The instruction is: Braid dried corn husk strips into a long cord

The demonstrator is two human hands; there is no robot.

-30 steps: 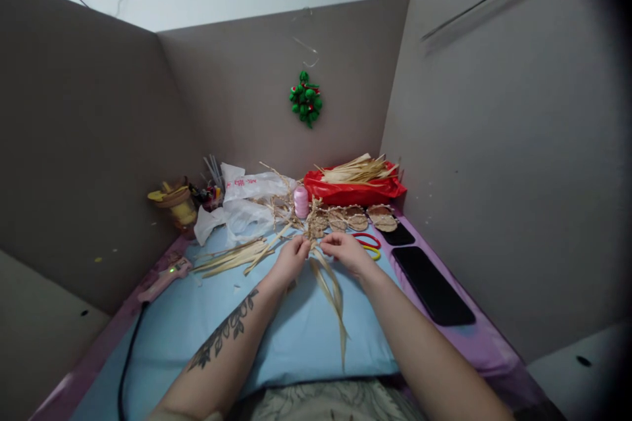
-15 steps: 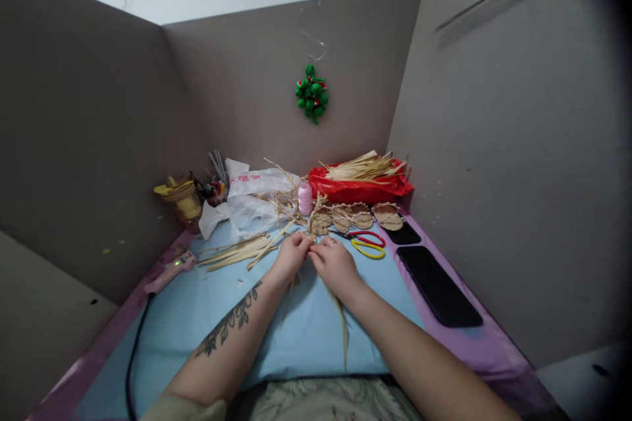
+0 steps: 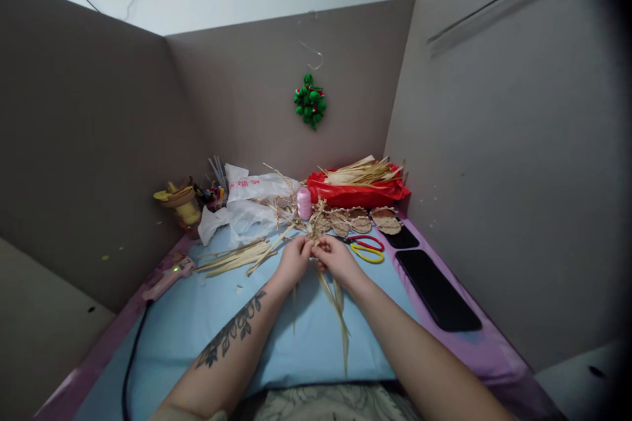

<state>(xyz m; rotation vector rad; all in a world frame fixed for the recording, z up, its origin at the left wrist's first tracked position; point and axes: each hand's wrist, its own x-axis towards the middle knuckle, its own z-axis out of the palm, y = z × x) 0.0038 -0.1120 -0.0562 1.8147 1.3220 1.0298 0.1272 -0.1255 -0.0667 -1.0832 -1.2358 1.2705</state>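
My left hand point(image 3: 295, 258) and my right hand point(image 3: 334, 255) meet at the middle of the blue cloth, fingers pinched together. Between them they grip dry straw strips point(image 3: 337, 306), whose long loose ends hang toward me below the right hand. A braided straw bunch point(image 3: 318, 220) rises just beyond the fingertips; the exact grip point is hidden by the fingers. Right of my right hand lie scissors point(image 3: 368, 250) with one red and one yellow handle. Loose flat straw strips point(image 3: 237, 258) lie to the left of my left hand.
Behind the hands stand a pink thread spool point(image 3: 304, 204), a white plastic bag point(image 3: 257, 187) and a red bag point(image 3: 355, 195) of straw. Round woven pieces point(image 3: 359, 220) lie at right, near two dark phones point(image 3: 438, 289). A pink glue gun point(image 3: 169, 278) with a black cord lies left.
The right fingers have curled in closer to the left ones, and more strip ends now show hanging below the right hand. The camera view has tilted up slightly.
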